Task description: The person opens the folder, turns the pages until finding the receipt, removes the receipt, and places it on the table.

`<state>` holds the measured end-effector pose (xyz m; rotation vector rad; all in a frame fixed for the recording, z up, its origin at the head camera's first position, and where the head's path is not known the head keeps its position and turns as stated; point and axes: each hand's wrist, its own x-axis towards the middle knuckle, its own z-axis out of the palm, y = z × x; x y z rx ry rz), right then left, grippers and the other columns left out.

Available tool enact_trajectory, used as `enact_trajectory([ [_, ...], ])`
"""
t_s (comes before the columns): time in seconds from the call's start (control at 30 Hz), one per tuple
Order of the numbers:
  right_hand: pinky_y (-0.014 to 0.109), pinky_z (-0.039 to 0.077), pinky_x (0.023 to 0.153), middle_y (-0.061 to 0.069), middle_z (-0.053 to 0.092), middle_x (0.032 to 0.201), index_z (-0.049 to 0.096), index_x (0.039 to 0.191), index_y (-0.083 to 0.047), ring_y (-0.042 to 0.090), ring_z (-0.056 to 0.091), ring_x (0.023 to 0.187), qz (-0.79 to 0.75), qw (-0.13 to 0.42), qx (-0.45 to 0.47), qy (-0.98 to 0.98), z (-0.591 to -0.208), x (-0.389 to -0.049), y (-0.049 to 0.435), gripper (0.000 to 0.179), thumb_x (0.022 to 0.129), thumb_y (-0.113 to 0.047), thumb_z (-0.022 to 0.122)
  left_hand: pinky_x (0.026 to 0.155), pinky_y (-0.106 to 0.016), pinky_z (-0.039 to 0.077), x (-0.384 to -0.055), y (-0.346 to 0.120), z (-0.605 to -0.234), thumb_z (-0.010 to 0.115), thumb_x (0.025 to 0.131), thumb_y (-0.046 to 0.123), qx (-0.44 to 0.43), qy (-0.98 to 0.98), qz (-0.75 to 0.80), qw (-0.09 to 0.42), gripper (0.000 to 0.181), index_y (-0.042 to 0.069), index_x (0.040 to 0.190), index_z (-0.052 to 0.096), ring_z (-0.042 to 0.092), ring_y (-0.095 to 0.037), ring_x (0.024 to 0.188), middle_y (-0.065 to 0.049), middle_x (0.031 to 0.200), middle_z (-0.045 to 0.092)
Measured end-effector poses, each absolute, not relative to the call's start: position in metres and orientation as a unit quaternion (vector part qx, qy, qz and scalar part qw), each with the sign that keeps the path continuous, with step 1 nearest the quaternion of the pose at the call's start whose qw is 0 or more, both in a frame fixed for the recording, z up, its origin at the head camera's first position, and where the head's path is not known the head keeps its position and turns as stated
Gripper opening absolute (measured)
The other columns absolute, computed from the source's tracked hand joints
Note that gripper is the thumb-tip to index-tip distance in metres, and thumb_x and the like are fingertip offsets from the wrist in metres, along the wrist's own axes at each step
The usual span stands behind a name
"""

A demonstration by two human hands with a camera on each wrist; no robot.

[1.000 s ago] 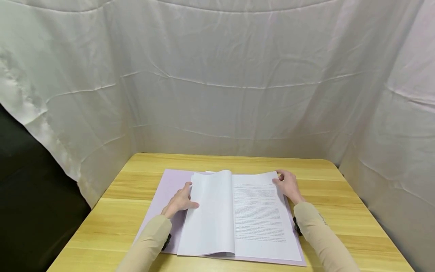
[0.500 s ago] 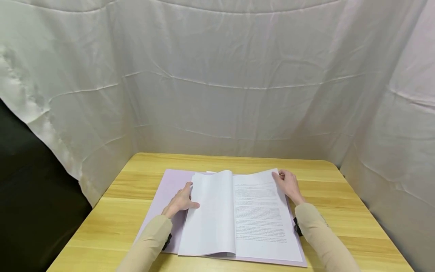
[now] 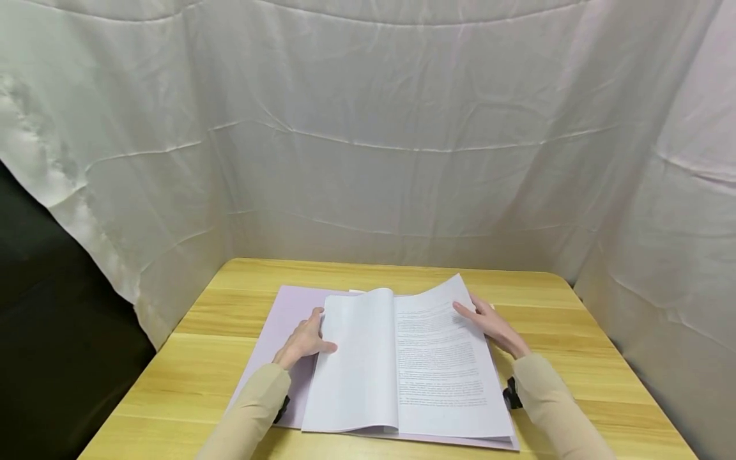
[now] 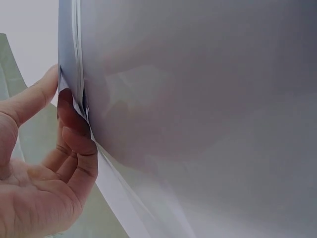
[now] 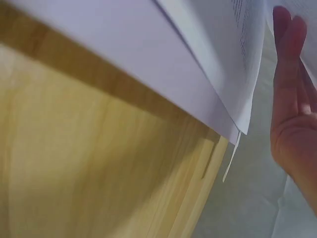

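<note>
An opened bundle of printed sheets lies on a lilac folder (image 3: 299, 301). Its left side shows a blank turned-over page (image 3: 358, 370), curving at the middle fold. My left hand (image 3: 303, 338) holds the outer edge of these left pages, thumb on top; the left wrist view shows curled fingers (image 4: 79, 163) against the stack's edge. On the right is a page of printed text (image 3: 439, 383), its upper corner raised and bent toward the middle. My right hand (image 3: 487, 319) holds that page by its outer edge, thumb over the print and the other fingers mostly hidden behind the sheet.
The wooden table (image 3: 575, 358) carries the folder near its front. Pale grey cloth (image 3: 368, 160) hangs behind and at both sides, with a black area (image 3: 52, 332) at left. A thin white strip (image 5: 231, 157) sticks out by the folder's corner in the right wrist view.
My right hand has lifted the right page's upper corner higher and toward the left, and its fingers have slid farther behind the sheet. The left hand has stayed in place.
</note>
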<state>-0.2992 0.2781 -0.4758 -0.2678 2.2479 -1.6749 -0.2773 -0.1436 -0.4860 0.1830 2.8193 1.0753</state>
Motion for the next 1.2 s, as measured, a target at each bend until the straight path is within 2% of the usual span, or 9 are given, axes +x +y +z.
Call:
enact_trajectory([
  [0.13,0.045,0.063,0.082,0.029,0.057,0.136,0.008,0.162,-0.030,0.030,0.073,0.099,-0.608,0.199,-0.107,0.761,-0.475,-0.295,0.279,0.067,0.108,-0.038,0.045,0.070,-0.039,0.051,-0.277,-0.145,-0.486,0.088,0.074,0.011,0.064,0.932,0.353,0.054,0.095,-0.007,0.149,0.033,0.056,-0.023,0.075,-0.013,0.085,0.061],
  [0.3,0.044,0.061,0.085,0.024,0.056,0.138,0.000,0.162,-0.035,0.029,0.072,0.103,-0.613,0.219,-0.104,0.752,-0.471,-0.292,0.277,0.070,0.107,-0.044,0.042,0.064,-0.031,0.046,-0.279,-0.144,-0.486,0.089,0.073,0.011,0.062,0.931,0.355,0.052,0.096,-0.007,0.149,0.034,0.053,-0.020,0.070,-0.011,0.084,0.060],
  [0.63,0.041,0.056,0.094,0.028,0.048,0.139,-0.010,0.161,-0.031,0.025,0.066,0.109,-0.644,0.240,-0.131,0.715,-0.469,-0.285,0.269,0.066,0.108,-0.053,0.022,0.065,-0.027,0.043,-0.280,-0.149,-0.485,0.089,0.073,0.009,0.065,0.917,0.389,0.054,0.095,-0.009,0.149,0.034,0.048,-0.018,0.072,-0.014,0.090,0.058],
  [0.73,0.040,0.053,0.096,0.026,0.047,0.138,-0.009,0.161,-0.028,0.024,0.064,0.111,-0.644,0.250,-0.141,0.709,-0.468,-0.282,0.267,0.066,0.107,-0.056,0.016,0.067,-0.028,0.044,-0.278,-0.151,-0.484,0.088,0.073,0.008,0.069,0.912,0.402,0.051,0.094,-0.009,0.148,0.035,0.049,-0.019,0.075,-0.015,0.091,0.058],
  [0.87,0.038,0.050,0.098,0.022,0.054,0.132,0.006,0.160,-0.010,0.023,0.063,0.112,-0.630,0.263,-0.157,0.714,-0.463,-0.279,0.265,0.075,0.104,-0.061,0.006,0.074,-0.034,0.050,-0.278,-0.152,-0.481,0.087,0.075,0.010,0.074,0.906,0.414,0.043,0.091,-0.009,0.147,0.036,0.058,-0.023,0.086,-0.015,0.095,0.059],
  [0.93,0.038,0.048,0.100,0.025,0.054,0.133,0.010,0.159,-0.005,0.023,0.062,0.114,-0.622,0.268,-0.162,0.718,-0.460,-0.277,0.263,0.083,0.102,-0.064,0.000,0.077,-0.038,0.053,-0.278,-0.151,-0.479,0.087,0.077,0.012,0.078,0.904,0.418,0.037,0.089,-0.007,0.147,0.036,0.061,-0.026,0.093,-0.016,0.098,0.060],
  [0.97,0.038,0.047,0.101,0.028,0.052,0.135,0.011,0.158,-0.002,0.024,0.061,0.115,-0.620,0.270,-0.165,0.718,-0.458,-0.275,0.261,0.087,0.100,-0.065,-0.002,0.078,-0.039,0.053,-0.278,-0.150,-0.478,0.087,0.077,0.013,0.079,0.903,0.422,0.034,0.088,-0.007,0.147,0.037,0.062,-0.028,0.096,-0.016,0.100,0.061],
  [1.07,0.040,0.043,0.105,0.035,0.040,0.144,0.004,0.160,-0.005,0.025,0.056,0.121,-0.615,0.272,-0.172,0.720,-0.454,-0.270,0.255,0.090,0.096,-0.067,-0.009,0.079,-0.039,0.055,-0.276,-0.148,-0.476,0.086,0.078,0.015,0.080,0.897,0.434,0.031,0.086,-0.006,0.147,0.038,0.064,-0.031,0.098,-0.019,0.104,0.062],
  [1.2,0.043,0.041,0.106,0.037,0.030,0.148,-0.001,0.161,-0.008,0.026,0.051,0.124,-0.620,0.267,-0.189,0.713,-0.449,-0.264,0.245,0.092,0.093,-0.068,-0.014,0.075,-0.034,0.055,-0.274,-0.145,-0.475,0.085,0.080,0.017,0.073,0.885,0.459,0.039,0.085,-0.004,0.148,0.039,0.066,-0.028,0.095,-0.020,0.109,0.063],
])
